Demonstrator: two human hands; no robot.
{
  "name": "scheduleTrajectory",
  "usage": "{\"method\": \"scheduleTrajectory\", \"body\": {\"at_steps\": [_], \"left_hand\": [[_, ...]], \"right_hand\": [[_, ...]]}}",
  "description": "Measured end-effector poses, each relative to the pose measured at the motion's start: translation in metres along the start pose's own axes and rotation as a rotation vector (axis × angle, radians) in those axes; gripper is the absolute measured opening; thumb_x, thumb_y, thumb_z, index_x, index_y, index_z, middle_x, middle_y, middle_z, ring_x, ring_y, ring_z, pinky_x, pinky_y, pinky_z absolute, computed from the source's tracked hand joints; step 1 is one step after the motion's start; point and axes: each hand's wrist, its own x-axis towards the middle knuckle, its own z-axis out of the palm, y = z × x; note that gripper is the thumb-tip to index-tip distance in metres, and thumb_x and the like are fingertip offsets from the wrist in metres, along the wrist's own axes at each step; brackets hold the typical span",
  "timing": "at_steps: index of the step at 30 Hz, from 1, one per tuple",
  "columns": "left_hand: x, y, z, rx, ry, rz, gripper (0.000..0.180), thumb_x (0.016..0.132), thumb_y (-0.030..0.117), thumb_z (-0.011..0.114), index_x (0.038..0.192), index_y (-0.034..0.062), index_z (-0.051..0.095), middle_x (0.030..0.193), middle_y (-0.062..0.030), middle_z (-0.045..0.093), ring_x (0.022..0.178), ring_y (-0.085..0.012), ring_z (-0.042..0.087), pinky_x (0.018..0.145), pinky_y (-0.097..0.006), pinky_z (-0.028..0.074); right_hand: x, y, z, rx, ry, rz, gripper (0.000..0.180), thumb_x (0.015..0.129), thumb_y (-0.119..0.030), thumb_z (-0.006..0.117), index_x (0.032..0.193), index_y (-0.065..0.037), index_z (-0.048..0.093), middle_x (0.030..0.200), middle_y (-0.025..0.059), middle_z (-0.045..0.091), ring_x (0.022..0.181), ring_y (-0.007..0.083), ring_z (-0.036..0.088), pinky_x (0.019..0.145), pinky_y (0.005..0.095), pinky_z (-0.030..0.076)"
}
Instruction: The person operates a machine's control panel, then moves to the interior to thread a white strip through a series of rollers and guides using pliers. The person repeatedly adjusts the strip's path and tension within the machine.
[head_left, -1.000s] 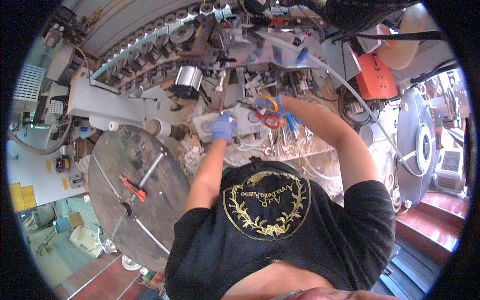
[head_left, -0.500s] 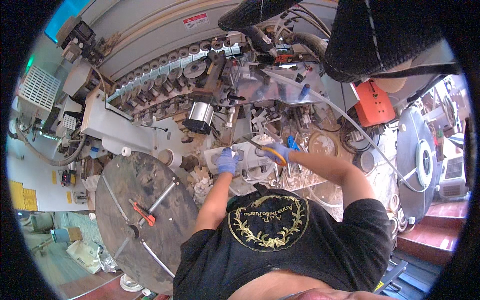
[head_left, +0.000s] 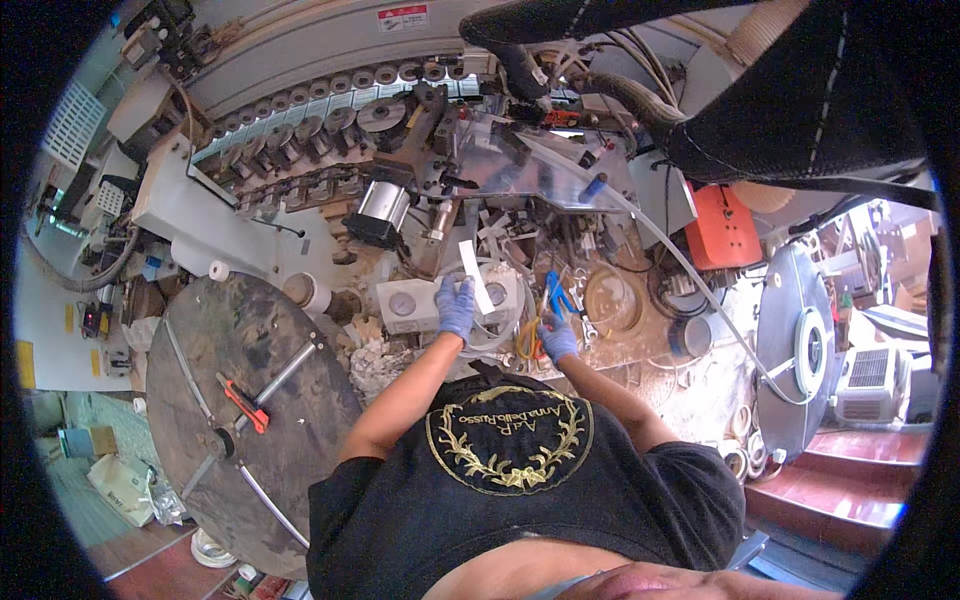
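My left hand (head_left: 456, 306), in a blue glove, pinches a narrow white strip (head_left: 472, 276) that stands up over a white block with round gauges (head_left: 408, 304). My right hand (head_left: 558, 337), also gloved in blue, grips blue-handled pliers (head_left: 555, 294) that point up toward the machine. Yellow-orange loops (head_left: 526, 340), a handle or a wire, hang just left of that hand. Both hands work close together over the cluttered, dusty machine bed. My black shirt with a gold emblem (head_left: 510, 440) fills the lower middle.
A dark round metal disc (head_left: 200, 340) on the left carries an orange-handled tool (head_left: 245, 404). A second disc (head_left: 800, 350) stands at the right, an orange box (head_left: 722, 226) above it. A clear hose (head_left: 680, 270), a silver cylinder (head_left: 382, 208) and a row of rollers (head_left: 300, 100) lie behind.
Both hands have come lower and nearer to my body. The left hand now holds the white strip upright. The view has tilted, showing more of the machine's top.
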Motion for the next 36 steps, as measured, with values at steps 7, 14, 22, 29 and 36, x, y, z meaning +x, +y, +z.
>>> {"method": "scheduleTrajectory", "body": {"at_steps": [7,14,22,29,36], "left_hand": [[0.004,0.024,0.02,-0.215,0.015,-0.001,0.014,0.089,0.021,0.057,0.095,0.0087,0.057,0.085,-0.0008,0.057,0.071,-0.0096,0.049,0.062,-0.027,0.043],[0.02,0.07,0.013,-0.237,0.143,-0.039,0.011,0.087,0.018,0.058,0.09,0.007,0.057,0.084,-0.0016,0.055,0.074,-0.0103,0.049,0.066,-0.026,0.043],[0.021,0.136,0.005,-0.223,0.02,0.179,0.011,0.086,0.015,0.06,0.091,0.006,0.057,0.082,-0.0022,0.059,0.075,-0.0116,0.052,0.069,-0.028,0.044],[0.074,0.176,-0.067,0.248,0.21,0.661,0.016,0.082,0.02,0.063,0.091,0.0064,0.062,0.08,-0.0082,0.065,0.07,-0.021,0.062,0.067,-0.032,0.05],[0.1,0.175,-0.076,0.409,0.231,0.902,0.011,0.078,0.021,0.065,0.084,0.0118,0.065,0.076,-0.0077,0.065,0.063,-0.0262,0.063,0.06,-0.034,0.051]], "right_hand": [[-0.019,-0.173,-0.055,-0.147,0.144,-1.073,0.044,0.07,-0.018,0.067,0.113,-0.012,0.058,0.113,0.0095,0.057,0.095,0.0292,0.057,0.086,0.0402,0.045],[-0.015,-0.222,-0.074,-0.441,0.107,-1.332,0.04,0.071,-0.02,0.065,0.11,-0.015,0.059,0.114,0.008,0.057,0.097,0.029,0.056,0.091,0.043,0.041],[0.036,-0.249,-0.082,-0.059,0.305,-1.077,0.011,0.075,-0.009,0.065,0.085,-0.011,0.061,0.078,0.0067,0.063,0.073,0.0306,0.059,0.071,0.0383,0.047],[0.126,-0.305,-0.117,0.28,0.627,-0.517,0.021,0.076,-0.014,0.069,0.089,-0.001,0.059,0.078,0.0115,0.063,0.075,0.014,0.059,0.067,0.0282,0.046],[0.244,-0.291,-0.091,0.193,0.661,-0.463,0.038,0.074,-0.03,0.067,0.096,0.0,0.06,0.092,0.0192,0.065,0.083,0.0336,0.062,0.075,0.0378,0.048]]}}
